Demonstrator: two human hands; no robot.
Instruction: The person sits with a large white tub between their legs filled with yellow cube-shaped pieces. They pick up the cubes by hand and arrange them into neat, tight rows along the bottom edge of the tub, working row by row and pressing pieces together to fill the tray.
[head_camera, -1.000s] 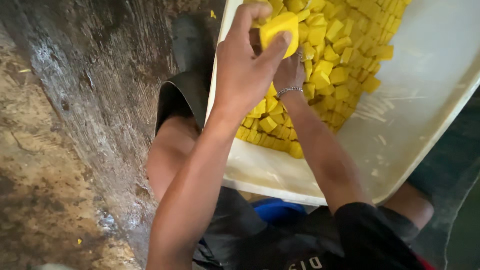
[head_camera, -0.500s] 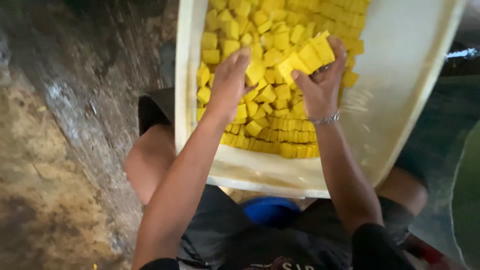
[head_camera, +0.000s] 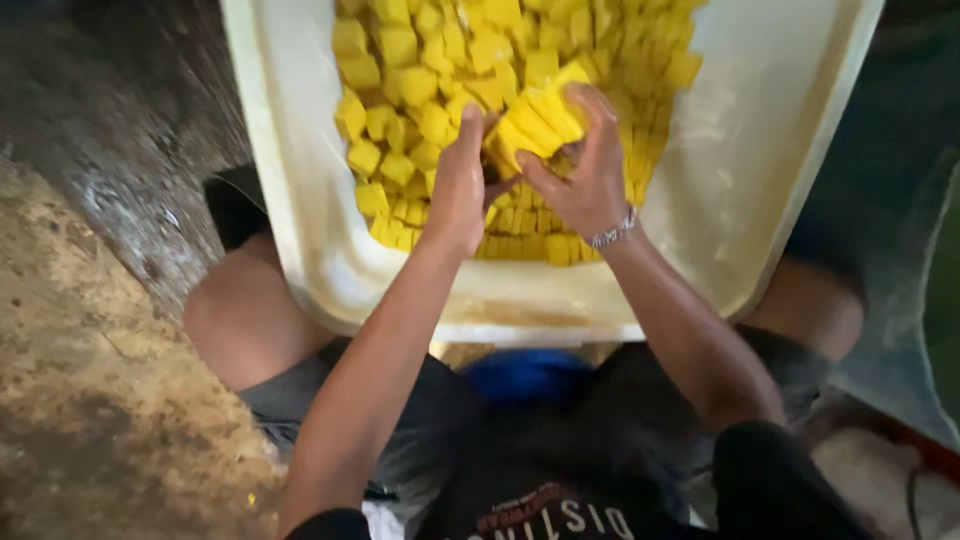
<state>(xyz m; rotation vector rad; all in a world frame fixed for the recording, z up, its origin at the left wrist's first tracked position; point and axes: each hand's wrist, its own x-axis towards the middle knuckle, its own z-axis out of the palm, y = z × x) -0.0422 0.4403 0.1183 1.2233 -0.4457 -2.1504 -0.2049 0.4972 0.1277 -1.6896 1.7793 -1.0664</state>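
Yellow cubes (head_camera: 535, 120), probably soft, moist and crumbly, are lying bunched at upper centre in the white tub (head_camera: 760, 200), where the left hand (head_camera: 458, 190) and right hand (head_camera: 585, 175) are cupping them from both sides.

I see bright yellow cubes (head_camera: 430, 70) in a cream-white tub (head_camera: 760, 190). My right hand (head_camera: 585, 180) wears a silver bracelet (head_camera: 612, 234). My shorts (head_camera: 330, 410) are grey, my shirt (head_camera: 600, 480) black with pale lettering. A blue thing (head_camera: 528, 375) shows under the tub. The floor (head_camera: 90, 400) is mottled brown and grey.
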